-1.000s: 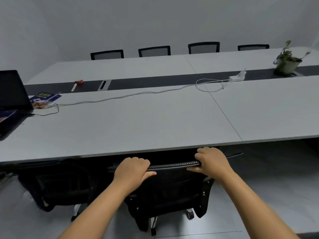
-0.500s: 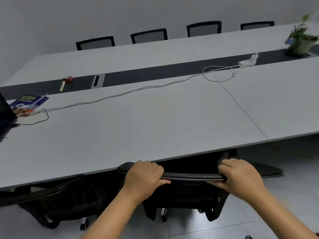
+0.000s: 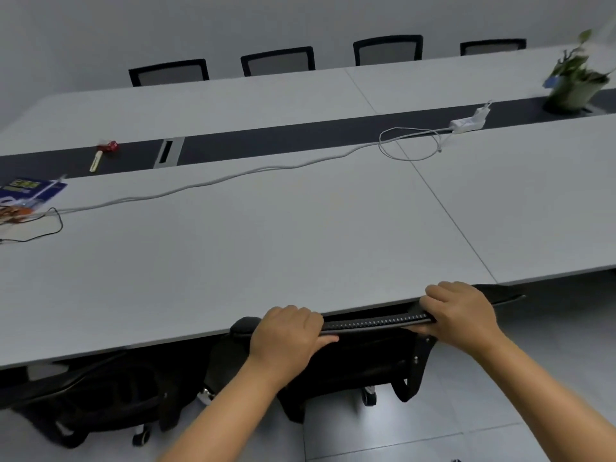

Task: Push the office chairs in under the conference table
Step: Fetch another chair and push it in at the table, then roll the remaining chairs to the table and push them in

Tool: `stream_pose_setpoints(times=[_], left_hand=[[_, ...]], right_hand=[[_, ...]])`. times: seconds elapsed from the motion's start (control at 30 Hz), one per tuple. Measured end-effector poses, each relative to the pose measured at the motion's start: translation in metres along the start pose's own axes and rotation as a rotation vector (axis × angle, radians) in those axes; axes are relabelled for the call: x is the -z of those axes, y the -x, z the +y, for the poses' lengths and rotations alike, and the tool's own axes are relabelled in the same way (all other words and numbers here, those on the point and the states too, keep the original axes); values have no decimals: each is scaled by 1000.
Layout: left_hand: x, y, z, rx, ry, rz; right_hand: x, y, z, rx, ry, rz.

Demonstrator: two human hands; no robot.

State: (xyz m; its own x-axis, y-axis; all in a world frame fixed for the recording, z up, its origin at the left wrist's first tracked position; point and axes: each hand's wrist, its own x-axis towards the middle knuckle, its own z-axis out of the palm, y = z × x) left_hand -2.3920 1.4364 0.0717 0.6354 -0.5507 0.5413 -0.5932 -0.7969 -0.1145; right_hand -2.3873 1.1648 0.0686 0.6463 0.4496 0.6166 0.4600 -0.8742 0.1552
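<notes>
1. While I lean over the near edge of the conference table (image 3: 300,248), both my hands grip the top rail of a black office chair (image 3: 373,323).
2. My left hand (image 3: 286,335) is curled over the rail near its left end, fingers (image 3: 293,315) pressed together on the far side and thumb lying along the near side.
3. My right hand (image 3: 463,313) clamps the rail's right end the same way, fingers folded over the top.
4. The rail runs between my hands, touching or just beside the table edge; the chair's back hangs below my palms, and its seat is hidden under the tabletop.
5. A second black chair (image 3: 100,405) sits to the left, partly under the table.
6. Across the table, four chair backs (image 3: 278,61) stand in a row.
</notes>
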Motion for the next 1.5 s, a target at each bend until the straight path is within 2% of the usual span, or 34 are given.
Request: stream_pose_setpoints(times=[0.2, 0.37, 0.47, 0.53, 0.6, 0.7, 0.73, 0.77, 0.8, 0.9, 0.97, 1.03, 1.13, 1.27, 1.37, 1.5], left_hand=[[3, 4, 4, 27, -22, -25], [13, 14, 12, 144, -2, -184], [35, 9, 19, 228, 139, -345], [43, 10, 19, 283, 314, -383], [49, 14, 21, 281, 520, -294], [47, 31, 32, 144, 615, -67], [44, 42, 40, 96, 689, -73], [42, 56, 48, 70, 785, -132], [39, 72, 57, 48, 913, -265], [35, 133, 88, 110, 1225, -829], [34, 174, 110, 234, 1314, -1081], [35, 206, 122, 299, 1300, -1251], [41, 236, 146, 260, 1256, -1410], [50, 236, 193, 98, 1242, -1418], [58, 222, 242, 4, 1251, -1356], [81, 215, 318, -61, 1268, -1167]], right_hand=[[1, 5, -2, -34, -26, 47], [1, 13, -10, -127, -14, 48], [7, 20, -22, -281, -9, 49], [13, 29, -38, -416, -63, 53], [17, 37, -62, -585, -109, 59], [31, 55, -112, -833, -250, 52], [37, 63, -133, -927, -315, 33], [41, 74, -156, -1022, -385, 4], [48, 89, -184, -1141, -436, -7], [74, 140, -272, -1556, -581, -71], [92, 178, -329, -1765, -578, -119], [111, 210, -378, -1927, -570, -179], [156, 236, -429, -2196, -621, -28], [204, 274, -467, -2478, -455, 328], [228, 304, -473, -2500, -439, 375], [259, 349, -443, -2399, -396, 408]])
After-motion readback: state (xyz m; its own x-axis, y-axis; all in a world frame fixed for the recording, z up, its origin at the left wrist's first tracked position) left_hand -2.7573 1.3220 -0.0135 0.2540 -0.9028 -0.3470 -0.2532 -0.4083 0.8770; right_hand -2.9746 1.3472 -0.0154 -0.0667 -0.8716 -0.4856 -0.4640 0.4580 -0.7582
